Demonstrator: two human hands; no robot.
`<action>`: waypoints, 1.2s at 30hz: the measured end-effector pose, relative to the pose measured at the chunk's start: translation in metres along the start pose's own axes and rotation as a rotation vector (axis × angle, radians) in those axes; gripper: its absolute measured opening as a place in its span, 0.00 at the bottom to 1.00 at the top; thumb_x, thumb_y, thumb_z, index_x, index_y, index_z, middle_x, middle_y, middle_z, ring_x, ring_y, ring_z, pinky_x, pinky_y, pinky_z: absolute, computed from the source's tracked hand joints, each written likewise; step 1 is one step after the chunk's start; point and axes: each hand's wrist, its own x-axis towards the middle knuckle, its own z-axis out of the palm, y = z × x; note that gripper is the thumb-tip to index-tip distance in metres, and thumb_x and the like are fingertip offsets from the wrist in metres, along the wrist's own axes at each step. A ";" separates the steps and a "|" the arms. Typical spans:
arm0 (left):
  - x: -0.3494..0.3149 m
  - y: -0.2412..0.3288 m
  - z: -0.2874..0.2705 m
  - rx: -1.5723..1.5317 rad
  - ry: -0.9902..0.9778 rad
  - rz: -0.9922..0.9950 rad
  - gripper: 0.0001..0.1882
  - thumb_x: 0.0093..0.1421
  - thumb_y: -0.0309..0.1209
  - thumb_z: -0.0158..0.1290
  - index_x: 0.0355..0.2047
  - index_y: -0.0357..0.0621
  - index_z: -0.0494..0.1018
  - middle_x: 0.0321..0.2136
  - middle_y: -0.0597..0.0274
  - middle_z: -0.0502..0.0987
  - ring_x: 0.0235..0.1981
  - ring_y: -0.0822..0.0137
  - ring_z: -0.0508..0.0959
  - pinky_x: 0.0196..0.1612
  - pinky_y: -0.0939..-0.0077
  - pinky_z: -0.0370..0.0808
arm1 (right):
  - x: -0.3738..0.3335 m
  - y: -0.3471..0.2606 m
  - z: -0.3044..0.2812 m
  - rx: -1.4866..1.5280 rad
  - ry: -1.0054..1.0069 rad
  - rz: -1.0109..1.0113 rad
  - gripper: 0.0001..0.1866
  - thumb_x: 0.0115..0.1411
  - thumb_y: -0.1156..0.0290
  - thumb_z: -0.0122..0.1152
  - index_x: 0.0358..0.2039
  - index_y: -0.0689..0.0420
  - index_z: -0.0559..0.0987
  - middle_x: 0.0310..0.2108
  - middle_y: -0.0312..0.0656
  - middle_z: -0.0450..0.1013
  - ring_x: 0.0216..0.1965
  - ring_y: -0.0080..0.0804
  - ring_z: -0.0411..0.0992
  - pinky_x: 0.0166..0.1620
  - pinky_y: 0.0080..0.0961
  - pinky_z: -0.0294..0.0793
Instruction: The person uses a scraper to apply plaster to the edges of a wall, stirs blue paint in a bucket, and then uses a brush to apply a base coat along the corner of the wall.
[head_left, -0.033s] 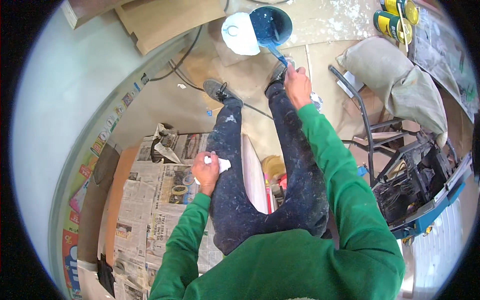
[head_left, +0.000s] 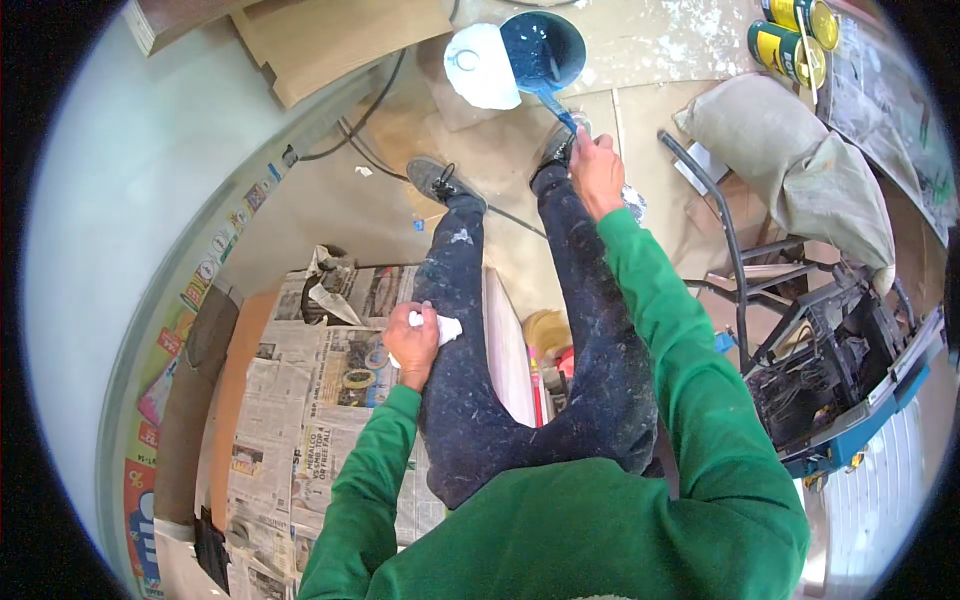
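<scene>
The fingers of the right hand point(head_left: 597, 175) are clamped on the near end of a slim, flat blue tool point(head_left: 557, 108), in the upper middle of the frame. By the fingers of the left hand point(head_left: 412, 348), left of centre, a crumpled white wad point(head_left: 445, 328) is gripped; whether it is cloth or paper cannot be told. The wad is rested against dark trousers point(head_left: 590, 330), whose fabric is speckled with pale paint.

The tool is slanted up and left, its surface coloured a streaky blue, and its far end is brought to the lower rim of a round bucket point(head_left: 570, 50) at the top centre. The bucket's inside is coated deep, glossy blue; how far the tool is dipped cannot be seen. The bucket's left side is met by a rounded white lid point(head_left: 478, 68) with a straight edge.

The smooth beige floor point(head_left: 510, 240) is crossed by dark cables point(head_left: 383, 95). Flat, wrinkled newspaper point(head_left: 300, 400) is spread at the lower left, and stiff brown cardboard point(head_left: 335, 40) is leaned at the upper left. A limp, coarse sack point(head_left: 775, 140) is slumped at the upper right, below two yellow-and-green cans point(head_left: 780, 52). A black tubular frame point(head_left: 735, 260) is seen at the right.
</scene>
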 end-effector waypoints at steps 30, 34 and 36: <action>-0.008 0.004 0.011 -0.033 0.018 -0.081 0.09 0.54 0.35 0.60 0.26 0.43 0.75 0.24 0.52 0.77 0.26 0.50 0.77 0.32 0.59 0.73 | 0.044 0.003 -0.043 0.421 -0.082 0.244 0.18 0.56 0.59 0.53 0.29 0.63 0.82 0.28 0.57 0.77 0.33 0.56 0.76 0.39 0.45 0.73; -0.008 0.001 0.009 -0.020 0.015 -0.055 0.08 0.54 0.33 0.60 0.26 0.43 0.75 0.24 0.53 0.77 0.26 0.52 0.77 0.32 0.61 0.73 | 0.139 -0.017 -0.006 0.143 -0.139 0.005 0.16 0.52 0.65 0.52 0.31 0.65 0.82 0.34 0.62 0.76 0.40 0.58 0.76 0.45 0.47 0.75; -0.011 -0.002 0.009 -0.014 0.042 -0.040 0.08 0.54 0.33 0.60 0.26 0.43 0.75 0.24 0.53 0.77 0.26 0.53 0.78 0.32 0.62 0.73 | 0.182 -0.027 0.026 0.161 -0.095 0.090 0.17 0.50 0.65 0.55 0.33 0.66 0.82 0.38 0.63 0.76 0.44 0.61 0.75 0.50 0.46 0.74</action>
